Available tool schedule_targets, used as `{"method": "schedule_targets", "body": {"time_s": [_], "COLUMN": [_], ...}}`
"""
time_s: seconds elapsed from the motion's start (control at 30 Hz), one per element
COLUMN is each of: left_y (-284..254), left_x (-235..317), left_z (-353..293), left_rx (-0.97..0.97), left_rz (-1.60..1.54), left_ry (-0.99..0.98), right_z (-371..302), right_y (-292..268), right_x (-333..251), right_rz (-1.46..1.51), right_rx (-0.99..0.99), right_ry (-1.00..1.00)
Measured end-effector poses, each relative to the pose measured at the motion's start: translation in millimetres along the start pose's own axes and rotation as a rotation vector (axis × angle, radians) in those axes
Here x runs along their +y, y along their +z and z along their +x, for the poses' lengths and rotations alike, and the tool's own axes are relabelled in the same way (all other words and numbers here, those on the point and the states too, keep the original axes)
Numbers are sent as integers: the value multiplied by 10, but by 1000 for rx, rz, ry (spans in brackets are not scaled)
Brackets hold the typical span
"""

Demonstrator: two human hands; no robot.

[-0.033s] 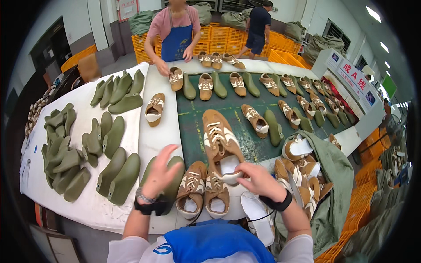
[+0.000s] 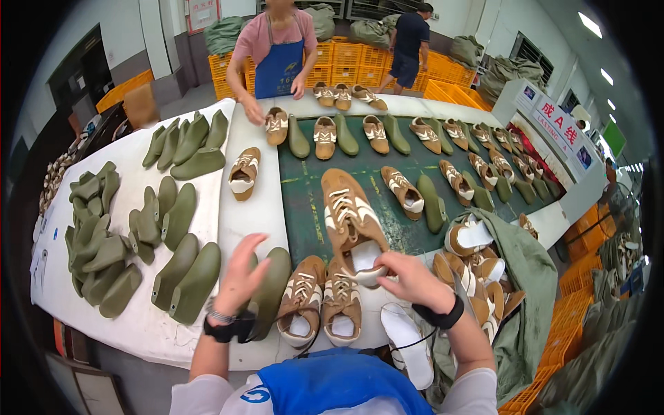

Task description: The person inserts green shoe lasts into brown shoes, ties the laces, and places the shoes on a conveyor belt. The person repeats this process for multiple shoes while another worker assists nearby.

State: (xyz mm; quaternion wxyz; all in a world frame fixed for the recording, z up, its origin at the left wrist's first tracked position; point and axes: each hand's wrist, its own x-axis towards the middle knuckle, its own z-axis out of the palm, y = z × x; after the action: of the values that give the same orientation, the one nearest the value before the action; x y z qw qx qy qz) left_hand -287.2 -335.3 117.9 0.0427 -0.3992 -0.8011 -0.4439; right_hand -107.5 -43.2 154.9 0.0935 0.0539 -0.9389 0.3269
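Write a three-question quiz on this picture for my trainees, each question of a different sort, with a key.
1. Multiple choice: where does the right hand grip the brown-and-white shoe?
(a) toe
(b) laces
(c) heel end

2. True or false: the left hand is open, with no shoe in it.

3. Short answer: what colour are the foot-shaped lasts on the white-covered table at the left?

Key: 1. c; 2. true; 3. green
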Motion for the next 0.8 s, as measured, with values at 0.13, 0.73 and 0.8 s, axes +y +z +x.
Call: {"method": "schedule_targets", "body": {"time_s": [0.13, 0.73, 0.8], "left_y": [-360, -205, -274], "left_x": [-650, -1260, -1274], "left_z": [-621, -1632, -1531], "left_rx": [-32, 80, 214], "left_rz": [256, 117, -305], "left_ry": [-254, -874, -1046], "right_z": [447, 1771, 1731], "right_y": [-231, 1454, 1397], "right_x": [455, 2111, 1929], "right_rz": [-240, -154, -160], "right_rx": [-58, -97, -70], "right_ry": [35, 423, 283]}}
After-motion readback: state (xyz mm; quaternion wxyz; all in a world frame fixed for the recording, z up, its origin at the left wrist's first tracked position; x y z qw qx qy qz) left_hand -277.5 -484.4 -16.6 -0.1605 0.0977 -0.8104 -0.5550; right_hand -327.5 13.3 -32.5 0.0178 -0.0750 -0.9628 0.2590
